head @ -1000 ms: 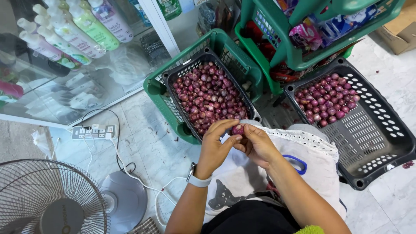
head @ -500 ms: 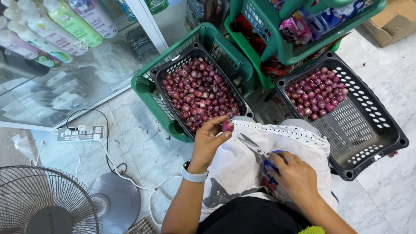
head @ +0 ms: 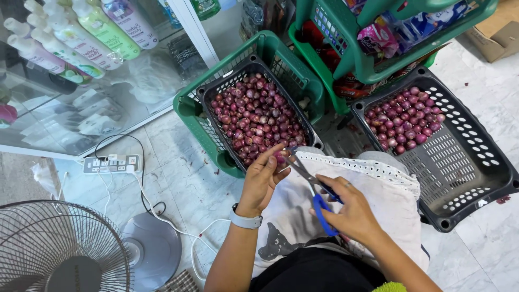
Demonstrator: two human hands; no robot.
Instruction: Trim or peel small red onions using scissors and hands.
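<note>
To trim cleanly, the left hand (head: 265, 176) should keep its fingers pinched on the shallot (head: 280, 158) over the cloth (head: 378, 189), clear of the blades, while the right hand (head: 351, 211), closed around the scissors (head: 316, 186), snips what looks like its tip, with two baskets (head: 465, 162) crowding ahead.

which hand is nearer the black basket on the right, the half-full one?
Right. The right hand, holding blue-handled scissors, sits just beside the half-full black basket; the left hand holds a shallot farther off, by the other basket.
</note>
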